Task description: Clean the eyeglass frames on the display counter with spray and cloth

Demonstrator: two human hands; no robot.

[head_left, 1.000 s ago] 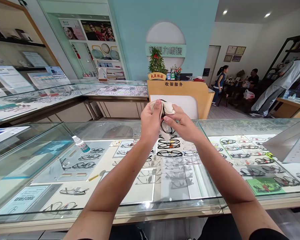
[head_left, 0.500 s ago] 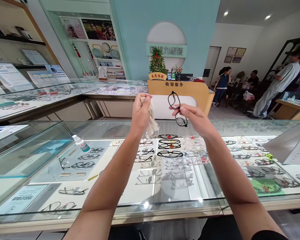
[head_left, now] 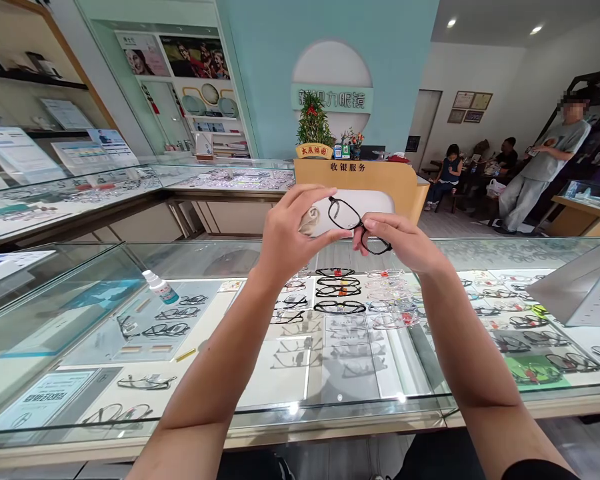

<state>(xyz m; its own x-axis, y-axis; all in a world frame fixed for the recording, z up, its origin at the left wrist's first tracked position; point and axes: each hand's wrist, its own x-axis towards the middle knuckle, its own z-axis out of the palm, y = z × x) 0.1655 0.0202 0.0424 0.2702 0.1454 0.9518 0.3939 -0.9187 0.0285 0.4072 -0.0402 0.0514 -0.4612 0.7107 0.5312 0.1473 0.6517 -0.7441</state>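
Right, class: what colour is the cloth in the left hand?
The cloth is cream, best seen in the head view.

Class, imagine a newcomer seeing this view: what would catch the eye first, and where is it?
Probably the black-rimmed glasses, held up near the centre by the right hand, while the left hand beside them holds a pale cloth. Next, below, the rows of spectacles under the glass counter, and the white-capped bottle toward its left. Beyond, a leafy plant stands on the wooden desk.

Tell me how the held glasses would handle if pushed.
The held glasses look light, with thin rims. They're probably stiff: pinched near the bridge by the right hand, they show no sag. Pushing hard might bend them.
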